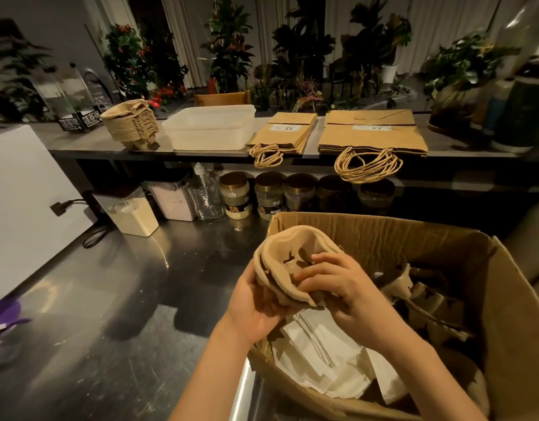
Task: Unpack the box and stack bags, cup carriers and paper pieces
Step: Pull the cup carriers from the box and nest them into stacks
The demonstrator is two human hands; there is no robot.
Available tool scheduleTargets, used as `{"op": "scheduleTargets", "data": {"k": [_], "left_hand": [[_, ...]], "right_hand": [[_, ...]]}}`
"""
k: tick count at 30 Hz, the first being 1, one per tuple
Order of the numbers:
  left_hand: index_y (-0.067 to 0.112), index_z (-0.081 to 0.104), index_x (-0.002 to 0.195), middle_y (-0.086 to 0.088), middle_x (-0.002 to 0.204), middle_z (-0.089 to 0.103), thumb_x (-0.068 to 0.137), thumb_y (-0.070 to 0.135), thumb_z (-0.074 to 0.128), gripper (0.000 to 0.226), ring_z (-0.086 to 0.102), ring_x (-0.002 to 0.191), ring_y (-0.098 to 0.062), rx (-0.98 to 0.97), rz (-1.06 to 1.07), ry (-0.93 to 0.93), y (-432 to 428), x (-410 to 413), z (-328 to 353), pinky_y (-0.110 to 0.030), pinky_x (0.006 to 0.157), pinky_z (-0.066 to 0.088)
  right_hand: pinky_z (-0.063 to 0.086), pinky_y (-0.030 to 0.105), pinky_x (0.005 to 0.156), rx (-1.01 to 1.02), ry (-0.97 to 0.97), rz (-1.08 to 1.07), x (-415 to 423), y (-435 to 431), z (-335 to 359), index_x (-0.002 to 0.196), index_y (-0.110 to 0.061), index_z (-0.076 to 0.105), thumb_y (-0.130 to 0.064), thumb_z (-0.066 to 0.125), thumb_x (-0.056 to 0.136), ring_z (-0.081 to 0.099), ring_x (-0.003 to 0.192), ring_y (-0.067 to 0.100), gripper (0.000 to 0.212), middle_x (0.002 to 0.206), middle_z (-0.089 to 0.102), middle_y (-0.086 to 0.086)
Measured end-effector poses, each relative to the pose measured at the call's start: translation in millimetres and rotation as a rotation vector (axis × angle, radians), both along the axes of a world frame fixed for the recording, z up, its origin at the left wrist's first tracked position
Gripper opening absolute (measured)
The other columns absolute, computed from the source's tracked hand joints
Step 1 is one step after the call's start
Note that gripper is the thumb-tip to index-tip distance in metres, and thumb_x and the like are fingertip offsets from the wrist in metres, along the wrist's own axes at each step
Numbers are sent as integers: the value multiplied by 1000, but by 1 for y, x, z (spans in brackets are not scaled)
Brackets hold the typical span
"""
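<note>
My left hand [256, 308] and right hand [338, 284] both grip a nested batch of cup carriers [292, 250]. The left fingers curl under it and the right fingers hook over its near rim. The batch is held above the near left corner of the box [505, 329], which stands at the near right edge of the counter [125, 299].

Status, done:
- On the shelf [80, 141], a carrier stack [130, 123] stands toward the left end.
- Small bags [289, 132] and large bags [371, 132] lie stacked toward the right end, handles hanging over the front edge.
- A plastic tub [210, 127] stands between the carrier stack and the small bags.

Status, left:
- Loose carriers [423, 296] lie in the box's right half.
- White paper pieces [323, 360] lie along its near left side. I see no paper stack outside the box.

I judge the bags finished, the carriers partly done and the paper not yet started.
</note>
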State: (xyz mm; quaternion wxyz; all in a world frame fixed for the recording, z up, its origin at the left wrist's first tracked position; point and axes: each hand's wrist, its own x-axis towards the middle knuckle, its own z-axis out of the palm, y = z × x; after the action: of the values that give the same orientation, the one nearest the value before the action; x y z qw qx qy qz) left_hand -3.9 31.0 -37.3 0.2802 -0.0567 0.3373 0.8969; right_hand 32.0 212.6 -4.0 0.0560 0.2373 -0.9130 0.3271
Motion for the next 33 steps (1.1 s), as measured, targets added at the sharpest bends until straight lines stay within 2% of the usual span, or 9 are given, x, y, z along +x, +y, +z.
{"op": "scheduleTargets", "data": {"k": [3, 6, 10, 13, 18, 23, 28, 30, 33], "left_hand": [[11, 79, 89, -21, 100, 73, 84, 51, 47, 52, 73, 80, -35, -112, 23, -3, 0, 2, 1, -49, 74, 58], [11, 68, 105, -23, 101, 70, 97, 41, 44, 40, 72, 75, -31, -200, -1, 28, 0, 3, 0, -40, 58, 59], [13, 63, 126, -23, 122, 61, 90, 58, 48, 59, 65, 99, -31, -235, 9, 36, 3, 2, 0, -43, 78, 57], [21, 78, 101, -12, 103, 73, 88, 68, 30, 69, 72, 89, -24, -200, -64, 56, 2, 2, -1, -38, 78, 59], [22, 72, 113, -12, 109, 73, 68, 72, 52, 71, 68, 101, -30, -342, -56, 93, -3, -1, -5, -43, 81, 55], [18, 63, 121, -11, 100, 74, 84, 52, 56, 51, 72, 88, -25, -330, -139, 173, 3, 2, -2, -39, 74, 56], [21, 73, 114, -14, 120, 67, 81, 52, 56, 48, 66, 106, -31, -152, -103, 181, 0, -1, -5, -49, 92, 51], [23, 75, 110, -14, 120, 67, 77, 52, 62, 46, 65, 107, -32, -122, -51, 181, 2, -3, -6, -50, 92, 51], [20, 71, 117, -17, 128, 63, 62, 49, 82, 63, 64, 112, -34, -93, -5, 212, 3, -5, -8, -51, 94, 50]], "right_hand": [[10, 6, 104, -95, -92, 34, 2, 2, 6, 100, -34, 72, -20, 54, 78, 24, 127, -15, 32, 112, 54, -31], [11, 1, 98, -116, -129, 63, 3, -2, 9, 93, -33, 73, -45, 46, 72, 26, 125, -15, 36, 108, 55, -30], [20, 20, 106, -103, -99, 12, -1, -9, 0, 83, -33, 71, -69, 39, 76, 28, 122, -17, 48, 103, 54, -31], [29, 35, 108, -9, -98, 8, -4, -18, -6, 83, -28, 69, -80, 42, 71, 33, 121, -5, 59, 101, 55, -25], [25, 43, 112, 75, -68, 11, -5, -19, -18, 90, -29, 68, -55, 61, 75, 32, 119, 2, 31, 94, 58, -20], [23, 29, 112, 43, -185, 84, 0, 0, -13, 87, -29, 71, -55, 64, 78, 32, 120, -10, 28, 106, 59, -23], [53, 30, 85, -766, -175, -266, -18, 34, -2, 87, -13, 69, -29, 58, 91, 65, 92, 14, 19, 90, 69, 2], [55, 33, 83, -683, -169, -533, -42, 52, -17, 98, -16, 64, -28, 57, 93, 65, 88, 15, 15, 95, 68, 5], [55, 34, 84, -275, -470, -691, -67, 62, -53, 131, -13, 48, -43, 54, 93, 61, 99, 18, 49, 120, 60, 8]]}}
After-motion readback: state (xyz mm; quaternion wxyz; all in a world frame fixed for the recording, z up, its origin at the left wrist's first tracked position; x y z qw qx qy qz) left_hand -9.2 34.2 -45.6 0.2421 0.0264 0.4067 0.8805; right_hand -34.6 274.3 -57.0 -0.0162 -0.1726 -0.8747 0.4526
